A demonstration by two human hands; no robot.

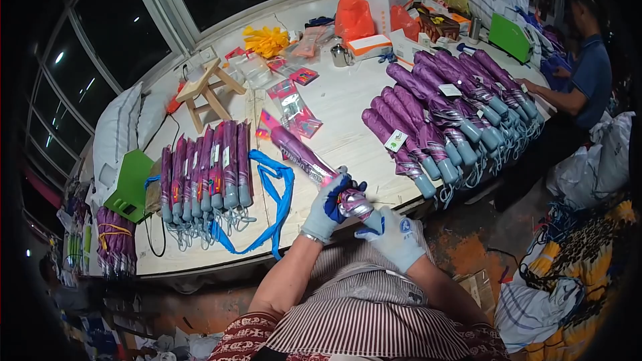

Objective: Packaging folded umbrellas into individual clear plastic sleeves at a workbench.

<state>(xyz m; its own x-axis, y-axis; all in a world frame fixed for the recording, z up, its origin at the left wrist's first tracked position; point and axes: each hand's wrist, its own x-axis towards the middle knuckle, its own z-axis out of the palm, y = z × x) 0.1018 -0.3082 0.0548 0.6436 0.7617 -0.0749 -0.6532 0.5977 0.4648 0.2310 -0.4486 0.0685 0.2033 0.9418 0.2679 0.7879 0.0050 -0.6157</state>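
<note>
A folded purple umbrella [354, 204] lies across both my gloved hands at the table's near edge. Its far part is inside a clear printed plastic sleeve [299, 152] with pink on it. My left hand [326, 208], in a grey glove with blue palm, is wrapped round the umbrella at the sleeve's mouth. My right hand [394, 237] closes round the grey handle end, hiding most of it. To the left lies a row of sleeved purple umbrellas [205, 167] with grey handles. On the right rests a pile of purple umbrellas [445, 103] with tags and grey wrist cords.
Blue strap [284, 194] lies loose left of my hands. Flat plastic sleeves [294, 107], a small wooden stool [207, 93], yellow ties [265, 40] and a metal pot [340, 55] stand farther back. Green boxes [130, 184] flank the table. A co-worker [582, 73] is at the far right.
</note>
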